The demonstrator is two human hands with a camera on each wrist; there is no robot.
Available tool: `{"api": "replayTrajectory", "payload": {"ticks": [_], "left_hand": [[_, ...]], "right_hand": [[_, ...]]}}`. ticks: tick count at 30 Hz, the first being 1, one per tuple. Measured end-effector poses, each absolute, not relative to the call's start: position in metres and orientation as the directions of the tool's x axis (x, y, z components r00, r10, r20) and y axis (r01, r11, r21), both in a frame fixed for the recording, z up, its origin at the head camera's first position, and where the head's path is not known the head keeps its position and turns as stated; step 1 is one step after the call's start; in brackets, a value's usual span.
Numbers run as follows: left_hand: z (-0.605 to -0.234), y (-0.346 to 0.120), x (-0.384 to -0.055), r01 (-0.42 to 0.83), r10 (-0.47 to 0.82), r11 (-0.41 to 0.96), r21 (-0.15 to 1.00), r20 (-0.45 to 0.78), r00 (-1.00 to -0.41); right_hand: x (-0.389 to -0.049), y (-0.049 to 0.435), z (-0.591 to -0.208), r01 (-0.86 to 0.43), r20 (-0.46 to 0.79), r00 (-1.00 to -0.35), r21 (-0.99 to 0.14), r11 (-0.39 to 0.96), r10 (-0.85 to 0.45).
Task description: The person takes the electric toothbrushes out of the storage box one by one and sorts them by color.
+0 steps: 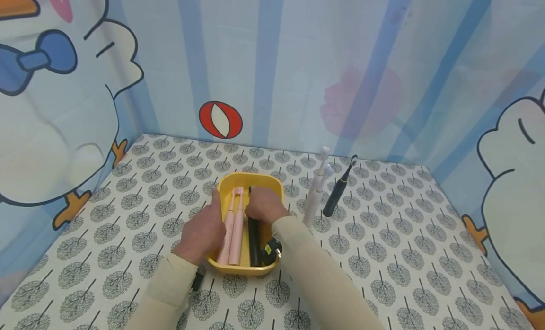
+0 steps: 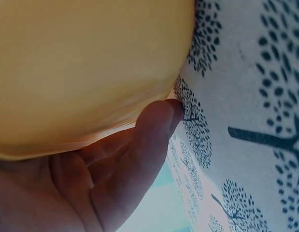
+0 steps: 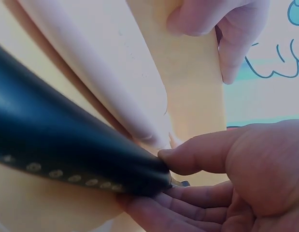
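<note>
On my feed, the right hand [image 1: 265, 206] pinches the neck end of a black electric toothbrush [image 1: 254, 245] between thumb and fingers; handle within the yellow tray [image 1: 238, 270], pointing back toward the person. Left hand [image 1: 202, 230] grips the tray's left wall, digits on both sides. Between the hands I count two pink electric toothbrushes [image 1: 236, 242], side by side. Nearside of the right hand: black plug [image 1: 268, 254]. Off to its right, on patterned cloth [image 1: 391, 273]: two white electric toothbrushes [image 1: 314, 204], a second black one [image 1: 336, 197].

We can read no words or numbers, only spot a row of tiny, illegible pale symbols [image 3: 74, 178] on the black electric toothbrush [image 3: 86, 133].
</note>
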State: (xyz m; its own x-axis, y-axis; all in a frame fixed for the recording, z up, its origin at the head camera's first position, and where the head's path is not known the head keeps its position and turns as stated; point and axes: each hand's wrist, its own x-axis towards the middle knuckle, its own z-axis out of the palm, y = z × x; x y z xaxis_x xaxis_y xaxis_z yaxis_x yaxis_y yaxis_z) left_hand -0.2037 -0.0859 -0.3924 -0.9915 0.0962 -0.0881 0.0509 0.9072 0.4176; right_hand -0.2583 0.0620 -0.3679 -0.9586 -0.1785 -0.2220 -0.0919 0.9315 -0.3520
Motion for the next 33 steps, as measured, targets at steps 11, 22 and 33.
{"api": "replayTrajectory", "payload": {"ticks": [11,22,33], "left_hand": [[-0.392,-0.085,-0.203,0.039,0.091,0.905,0.424,-0.103,-0.99],[-0.391,-0.086,-0.204,0.043,0.097,0.902,0.43,-0.105,-0.99],[-0.392,-0.085,-0.204,0.034,0.098,0.888,0.458,-0.117,-0.988]], "right_hand": [[-0.26,0.061,-0.365,-0.087,-0.197,-0.966,-0.358,0.93,-0.166],[-0.256,0.063,-0.353,-0.098,-0.175,-0.97,-0.359,0.928,-0.17],[-0.245,0.074,-0.339,-0.053,-0.132,-0.982,-0.497,0.866,-0.136]]}}
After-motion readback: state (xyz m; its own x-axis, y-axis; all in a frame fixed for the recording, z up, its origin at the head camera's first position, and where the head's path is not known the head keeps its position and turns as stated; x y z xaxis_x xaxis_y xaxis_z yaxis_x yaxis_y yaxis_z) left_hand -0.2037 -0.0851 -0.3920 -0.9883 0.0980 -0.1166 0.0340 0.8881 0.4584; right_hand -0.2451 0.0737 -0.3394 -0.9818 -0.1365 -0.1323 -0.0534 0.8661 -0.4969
